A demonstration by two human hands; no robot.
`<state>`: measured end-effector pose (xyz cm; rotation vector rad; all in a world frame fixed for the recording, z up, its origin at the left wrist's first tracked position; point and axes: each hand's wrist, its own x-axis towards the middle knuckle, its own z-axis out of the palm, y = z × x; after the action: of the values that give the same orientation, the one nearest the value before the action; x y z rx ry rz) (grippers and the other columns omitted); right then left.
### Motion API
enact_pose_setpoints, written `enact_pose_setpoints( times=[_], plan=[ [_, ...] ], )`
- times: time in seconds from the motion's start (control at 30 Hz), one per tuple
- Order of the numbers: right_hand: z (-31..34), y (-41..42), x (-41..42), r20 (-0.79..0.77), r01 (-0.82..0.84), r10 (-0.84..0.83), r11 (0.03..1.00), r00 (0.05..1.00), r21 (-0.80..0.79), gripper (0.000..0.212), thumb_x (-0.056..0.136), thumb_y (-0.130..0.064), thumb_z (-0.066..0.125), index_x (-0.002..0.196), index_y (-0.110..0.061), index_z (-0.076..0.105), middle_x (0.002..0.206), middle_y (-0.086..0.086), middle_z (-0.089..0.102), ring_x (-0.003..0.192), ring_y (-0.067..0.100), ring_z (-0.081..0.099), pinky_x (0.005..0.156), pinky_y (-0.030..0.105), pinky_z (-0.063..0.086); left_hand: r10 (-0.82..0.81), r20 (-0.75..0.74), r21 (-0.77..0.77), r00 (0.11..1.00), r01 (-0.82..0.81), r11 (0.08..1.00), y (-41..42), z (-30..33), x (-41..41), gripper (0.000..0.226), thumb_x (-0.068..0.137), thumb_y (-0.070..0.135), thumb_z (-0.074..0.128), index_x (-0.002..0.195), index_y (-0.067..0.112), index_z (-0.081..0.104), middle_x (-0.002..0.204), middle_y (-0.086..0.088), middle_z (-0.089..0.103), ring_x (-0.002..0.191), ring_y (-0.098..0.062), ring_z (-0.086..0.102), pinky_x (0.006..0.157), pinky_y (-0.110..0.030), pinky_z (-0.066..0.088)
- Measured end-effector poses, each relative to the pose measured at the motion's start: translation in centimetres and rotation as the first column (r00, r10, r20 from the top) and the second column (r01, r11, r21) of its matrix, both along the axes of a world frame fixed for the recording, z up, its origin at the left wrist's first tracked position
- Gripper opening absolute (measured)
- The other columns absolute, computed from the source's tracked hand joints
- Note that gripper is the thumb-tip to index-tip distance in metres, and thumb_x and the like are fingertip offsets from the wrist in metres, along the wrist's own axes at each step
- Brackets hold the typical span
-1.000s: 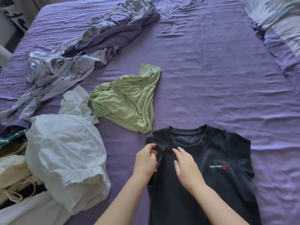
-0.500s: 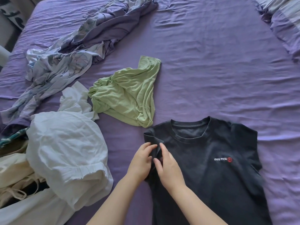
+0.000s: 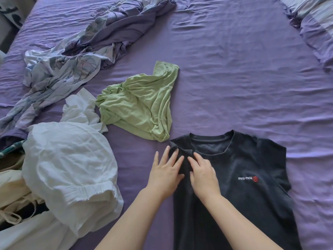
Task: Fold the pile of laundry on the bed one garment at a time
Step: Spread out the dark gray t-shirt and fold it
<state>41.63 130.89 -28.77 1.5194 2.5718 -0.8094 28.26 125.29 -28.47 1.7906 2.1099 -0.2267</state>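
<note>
Near the bed's (image 3: 234,78) front edge, both hands now lie flat with fingers straightened on the black T-shirt's (image 3: 234,195) folded-in shoulder, where half a second ago they pinched it: left hand (image 3: 164,175), right hand (image 3: 203,175). Beyond lies the crumpled green garment (image 3: 140,105), unmoved.

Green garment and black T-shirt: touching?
Cannot tell. In the head view the green garment's lowest corner comes right up to the black T-shirt's folded shoulder; no clear gap or overlap shows there.
</note>
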Motion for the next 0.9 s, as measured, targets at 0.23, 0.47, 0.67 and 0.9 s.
enact_pose_setpoints(
  times=[0.23, 0.47, 0.67, 0.9],
  plan=[
    [-1.0, -2.1, 1.6, 0.042, -0.135, 0.134, 0.991, 0.99, 0.018, 0.056, 0.094, -0.032, 0.05, 0.146, -0.023, 0.031, 0.155, 0.003, 0.021, 0.142, 0.018, 0.02, 0.107, 0.034, 0.028, -0.052, -0.043, -0.145, 0.998, 0.045, 0.988, 0.6, -0.7, -1.0, 0.082, 0.09, 0.057, 0.046, 0.151, 0.031, -0.002, 0.16, 0.005, -0.012, 0.143, -0.028, -0.025, 0.11, -0.059, -0.014],
    [-0.1, -3.6, 2.7, -0.144, 0.008, 0.004, 0.996, 0.99, 0.083, 0.041, 0.081, -0.014, 0.071, 0.121, -0.014, 0.063, 0.123, 0.004, 0.061, 0.113, 0.024, 0.059, 0.087, 0.039, 0.048, 0.167, 0.109, 0.389, 0.98, -0.197, 0.9, -2.4, 1.9, 2.1, 0.038, 0.061, 0.02, 0.08, 0.097, 0.018, 0.068, 0.11, -0.006, 0.062, 0.108, -0.033, 0.057, 0.085, -0.044, 0.05],
    [0.6, -2.7, 2.3, -0.16, -0.005, 0.013, 0.999, 0.987, 0.052, 0.031, 0.09, -0.007, 0.053, 0.118, -0.018, 0.062, 0.114, -0.007, 0.064, 0.11, 0.017, 0.056, 0.092, 0.031, 0.038, 0.343, 0.038, -0.066, 0.939, -0.34, 0.938, -6.1, 1.6, 7.0, 0.045, 0.071, 0.065, 0.058, 0.089, 0.024, 0.061, 0.099, 0.005, 0.053, 0.1, -0.021, 0.046, 0.082, -0.035, 0.035],
    [0.6, -2.5, 2.5, -0.16, -0.118, 0.113, 0.993, 0.981, -0.02, 0.041, 0.09, 0.0, 0.047, 0.125, -0.018, 0.058, 0.125, -0.006, 0.059, 0.119, 0.015, 0.049, 0.098, 0.029, 0.037, 0.442, 0.051, 0.094, 0.895, -0.445, 0.89, -6.6, 2.5, 5.7, 0.01, 0.071, 0.027, 0.066, 0.075, 0.018, 0.064, 0.082, -0.001, 0.06, 0.082, -0.025, 0.054, 0.071, -0.038, 0.04]
  ],
)
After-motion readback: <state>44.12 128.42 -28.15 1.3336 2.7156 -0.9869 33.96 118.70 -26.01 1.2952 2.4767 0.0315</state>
